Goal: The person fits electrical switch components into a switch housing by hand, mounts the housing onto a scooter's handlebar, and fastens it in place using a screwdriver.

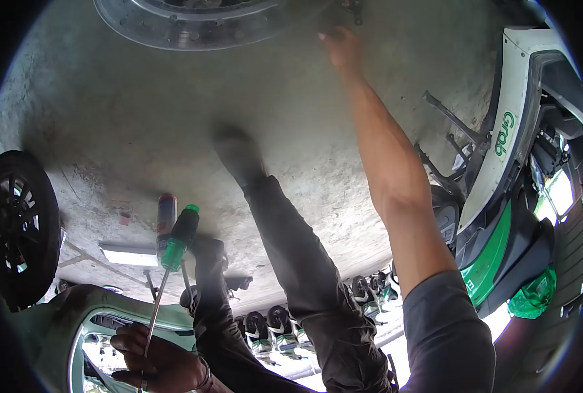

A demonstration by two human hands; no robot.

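A screwdriver [172,255] with a green and black handle is in my left hand [163,360], low on the left. The fingers close around its thin shaft, and the handle points away from the palm, up the view. My right hand [345,56] is stretched out over the concrete floor at the top, slightly blurred, its thumb apart from the fingers. Just beyond its fingertips lies a small dark metal object [353,12]. A large wheel rim [193,29], partly cut off by the top edge, lies left of that hand.
A spoked wheel with a black tyre [45,229] stands at the far left. Behind the screwdriver is a spray can [166,216] beside a white sheet [129,255]. White-green scooter panels [507,98] are on the right. My legs [291,249] extend across the middle; several scooters [278,324] stand behind.
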